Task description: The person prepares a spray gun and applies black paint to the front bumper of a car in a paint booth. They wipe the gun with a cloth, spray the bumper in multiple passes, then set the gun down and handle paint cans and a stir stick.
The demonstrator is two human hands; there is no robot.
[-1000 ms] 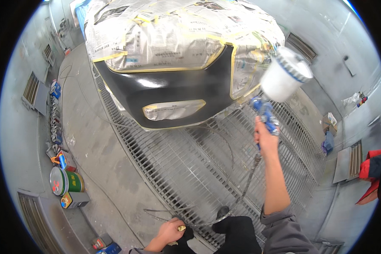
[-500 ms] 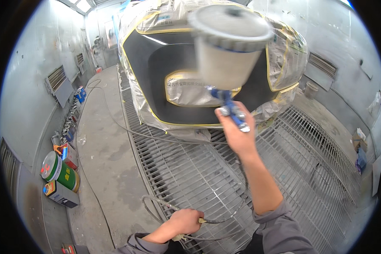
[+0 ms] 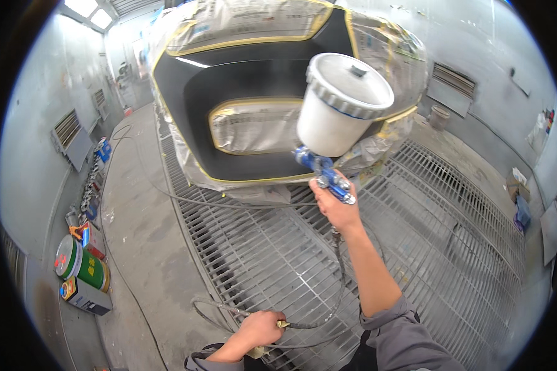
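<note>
My right hand point(image 3: 334, 204) grips a blue-and-silver spray gun point(image 3: 320, 170) topped by a large white paint cup point(image 3: 334, 117) with a ridged lid. It is held up in front of a dark bumper panel point(image 3: 241, 167), which is bordered by yellow tape and newspaper masking point(image 3: 254, 127). The cup hides part of the panel's right side. Low at centre, my left hand point(image 3: 263, 328) is closed on a looped air hose point(image 3: 315, 323) with tape wrapped round it. The hose runs up to the gun's handle.
A metal floor grate point(image 3: 278, 260) lies beneath me and the masked car. Cans point(image 3: 86, 263), a boxy tin point(image 3: 86, 297) and small items line the left wall. A bucket point(image 3: 438, 117), bags point(image 3: 521, 210) and a box stand along the right wall. A hose crosses the floor.
My right hand and the spray gun have moved leftward, across the panel. My view has tilted, showing more of the booth's far end. My left hand still holds the hose.
</note>
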